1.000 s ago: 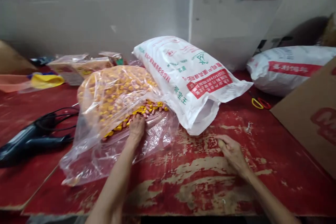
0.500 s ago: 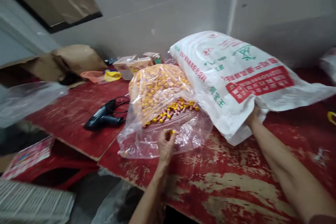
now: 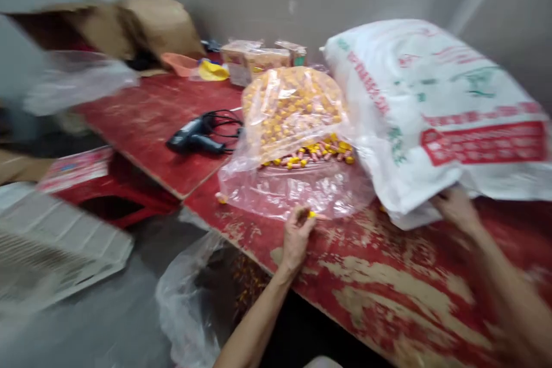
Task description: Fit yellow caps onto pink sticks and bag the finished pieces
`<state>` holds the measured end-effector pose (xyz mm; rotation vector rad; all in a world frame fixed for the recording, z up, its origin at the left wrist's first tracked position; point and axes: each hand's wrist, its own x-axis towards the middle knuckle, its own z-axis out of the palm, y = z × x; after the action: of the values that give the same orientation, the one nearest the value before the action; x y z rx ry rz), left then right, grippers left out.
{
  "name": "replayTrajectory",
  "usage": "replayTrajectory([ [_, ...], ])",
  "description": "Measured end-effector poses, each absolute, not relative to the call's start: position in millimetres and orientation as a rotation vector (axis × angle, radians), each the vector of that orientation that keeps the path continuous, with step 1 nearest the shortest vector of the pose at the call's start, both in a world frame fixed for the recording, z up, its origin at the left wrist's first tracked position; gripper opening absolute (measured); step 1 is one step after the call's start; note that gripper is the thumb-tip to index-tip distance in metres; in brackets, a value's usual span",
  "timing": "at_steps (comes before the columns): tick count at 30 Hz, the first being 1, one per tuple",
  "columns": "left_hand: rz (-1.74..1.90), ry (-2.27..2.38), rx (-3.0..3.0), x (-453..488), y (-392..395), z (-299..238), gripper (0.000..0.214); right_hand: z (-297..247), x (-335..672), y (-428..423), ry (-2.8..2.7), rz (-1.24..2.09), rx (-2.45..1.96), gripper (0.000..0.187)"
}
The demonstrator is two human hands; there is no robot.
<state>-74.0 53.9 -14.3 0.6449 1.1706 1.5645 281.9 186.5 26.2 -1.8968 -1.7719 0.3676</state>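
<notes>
The left hand (image 3: 296,236) pinches a small yellow piece (image 3: 311,215); the right hand (image 3: 457,207) is closed on the edge of the sack (image 3: 431,98).

The left hand (image 3: 296,237) pinches its fingers (image 3: 307,219) together; the right hand (image 3: 456,207) reaches forward.

No legible print on sack (image 3: 431,86).

A small yellow piece (image 3: 311,215) sits pinched in the fingertips of the left hand (image 3: 296,237), too blurred to show its shape. Just beyond that hand lies a clear bag (image 3: 297,187). Its open mouth faces the hand, and its far end is heaped with yellow and pink bits. A bulging white sack (image 3: 431,103) with red and green print lies just beyond the right hand (image 3: 457,210), which touches its lower edge.
</notes>
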Motion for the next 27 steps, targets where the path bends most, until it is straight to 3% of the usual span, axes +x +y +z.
replayTrajectory([
  [3, 1.564, 1.132, 0.57, -65.2, 45.3, -12.4, 0.033, 15.3, 277.0, 133.3, -1.663, 0.465, -1.962, 0.035],
  [5, 1.513, 1.083, 0.538, -50.8, 41.5, -8.8, 0.033, 11.2, 274.9, 99.1, -1.524, 0.709, -1.819, 0.04],
  [11, 1.215, 0.882, 0.542, 10.9, 12.4, 12.3, 0.033, 16.4, 251.7, 20.2, -1.269, 1.037, -1.452, 0.025],
  [17, 1.147, 0.86, 0.368, 33.7, -10.6, 10.3, 0.037, 14.8, 220.1, -15.0, -1.034, 1.311, -1.158, 0.06],
  [22, 1.171, 0.911, 0.314, 37.2, -21.0, 8.7, 0.038, 9.4, 202.0, -30.9, -0.997, 1.125, -1.184, 0.034],
  [27, 1.211, 0.934, 0.379, 45.0, -28.0, 5.8, 0.04, 12.2, 188.2, -41.5, -1.164, 1.16, -1.338, 0.029],
])
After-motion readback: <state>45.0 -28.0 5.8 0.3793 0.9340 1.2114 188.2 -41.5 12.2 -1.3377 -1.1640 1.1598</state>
